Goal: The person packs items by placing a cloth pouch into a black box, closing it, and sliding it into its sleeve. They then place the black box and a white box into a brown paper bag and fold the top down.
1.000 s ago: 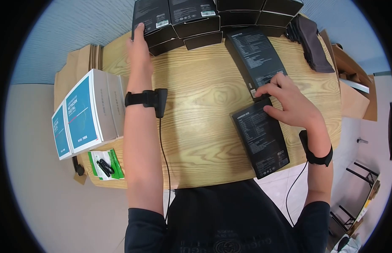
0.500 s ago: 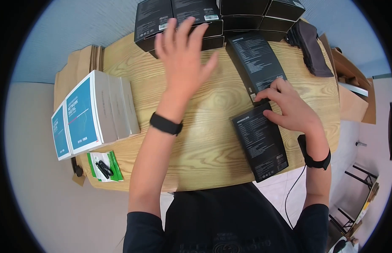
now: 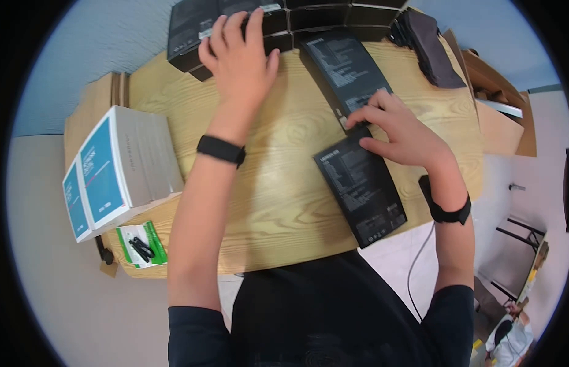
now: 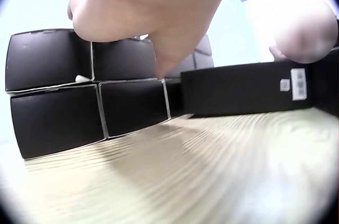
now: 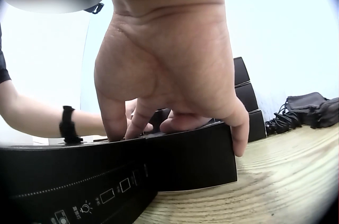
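Black boxes stand stacked two high at the back; the left hand (image 3: 238, 70) lies over the front edge of the left stack (image 3: 189, 40), fingers spread. In the left wrist view the same hand (image 4: 153, 12) is above the stacked boxes (image 4: 50, 60), its fingertips out of sight. Two more black boxes lie end to end on the right: a far one (image 3: 345, 67) and a near one (image 3: 361, 189). Where they meet, the right hand (image 3: 404, 128) rests with bent fingers on the far box and its thumb on the near one. The right wrist view shows that hand (image 5: 169, 70) over both box tops.
Blue-and-white boxes (image 3: 104, 171) stand at the left, with brown cardboard (image 3: 92, 110) behind them. A green-and-white packet (image 3: 142, 244) with black cables lies at the front left. A dark pouch (image 3: 428, 49) lies at the back right, near an open carton (image 3: 498, 85).
The left hand has moved from the left side of the back stack to its front edge, fingers spread. The head view has shifted. The right hand stays at the two lying boxes.
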{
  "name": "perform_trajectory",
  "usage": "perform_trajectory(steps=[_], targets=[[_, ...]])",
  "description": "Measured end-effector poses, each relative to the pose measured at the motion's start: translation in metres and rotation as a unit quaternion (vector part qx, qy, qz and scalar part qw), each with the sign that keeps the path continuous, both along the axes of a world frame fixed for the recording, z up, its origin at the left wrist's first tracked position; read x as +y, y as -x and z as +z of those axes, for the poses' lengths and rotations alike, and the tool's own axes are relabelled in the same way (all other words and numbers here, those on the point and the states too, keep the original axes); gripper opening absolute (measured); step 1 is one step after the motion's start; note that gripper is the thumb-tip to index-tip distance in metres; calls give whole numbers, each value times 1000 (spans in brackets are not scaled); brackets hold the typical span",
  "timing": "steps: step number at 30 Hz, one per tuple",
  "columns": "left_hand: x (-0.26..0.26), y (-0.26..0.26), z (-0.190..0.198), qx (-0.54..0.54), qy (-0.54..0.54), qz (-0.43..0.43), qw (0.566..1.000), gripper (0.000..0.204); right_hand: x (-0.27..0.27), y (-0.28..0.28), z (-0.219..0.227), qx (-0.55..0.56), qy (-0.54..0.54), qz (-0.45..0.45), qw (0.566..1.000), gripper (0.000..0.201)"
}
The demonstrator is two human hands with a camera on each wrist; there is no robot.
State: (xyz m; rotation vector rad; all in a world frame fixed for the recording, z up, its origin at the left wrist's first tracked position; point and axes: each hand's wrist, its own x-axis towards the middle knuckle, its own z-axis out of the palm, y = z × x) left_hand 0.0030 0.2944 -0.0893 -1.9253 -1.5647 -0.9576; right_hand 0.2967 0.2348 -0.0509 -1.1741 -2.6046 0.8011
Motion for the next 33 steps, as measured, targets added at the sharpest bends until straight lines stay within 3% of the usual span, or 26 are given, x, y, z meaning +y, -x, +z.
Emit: perform_trajectory(steps=[1, 3, 7, 8, 10, 14, 16, 17, 20, 22, 23, 24, 26, 30, 32, 33], targets=[[-16, -7, 6, -11, 7, -4, 1000, 62, 0, -1, -2, 10, -3, 11, 1000, 36], [-60, -18, 18, -116, 122, -117, 979, 53, -2, -2, -2, 12, -2, 19, 1000, 39], [-164, -59, 42, -47, 313, -317, 894, 49, -15, -10, 11, 42, 10, -4, 999, 47], [-183, -63, 40, -54, 314, -313, 895, 49, -22, -13, 17, 69, -5, -8, 998, 49], [-211, -65, 27, -54, 395, -370, 839, 62, -45, -23, 32, 46, -5, -36, 998, 53], [-235, -47, 21, 34, 361, -310, 879, 70, -113, -28, 39, 13, 45, -117, 992, 73], [-258, -30, 36, 46, 423, -234, 874, 72, -157, -12, 28, 16, 60, -118, 991, 84], [-272, -9, 49, 10, 507, -215, 835, 76, -172, 1, 19, 22, 77, -119, 990, 94], [-279, 25, 57, -30, 499, -168, 850, 83, -191, 24, -6, 70, 88, -128, 985, 111], [-280, 44, 52, -143, 459, -90, 872, 91, -189, 31, -15, 92, 108, -127, 982, 114], [-285, 51, 46, -142, 458, -84, 874, 91, -187, 35, -19, 109, 125, -129, 978, 116], [-290, 57, 39, -224, 481, -109, 840, 92, -184, 38, -22, 111, 126, -124, 978, 116], [-299, 60, 37, -367, 515, -146, 760, 94, -177, 41, -27, 163, 241, -170, 941, 119], [-320, 58, 18, -448, 481, -95, 747, 99, -160, 50, -30, 111, 147, -83, 979, 124], [-325, 60, 16, -510, 491, -96, 699, 108, -156, 58, -24, 51, 112, -59, 991, 125], [-326, 61, 16, -512, 490, -94, 699, 108, -156, 62, -24, 51, 112, -56, 991, 125]])
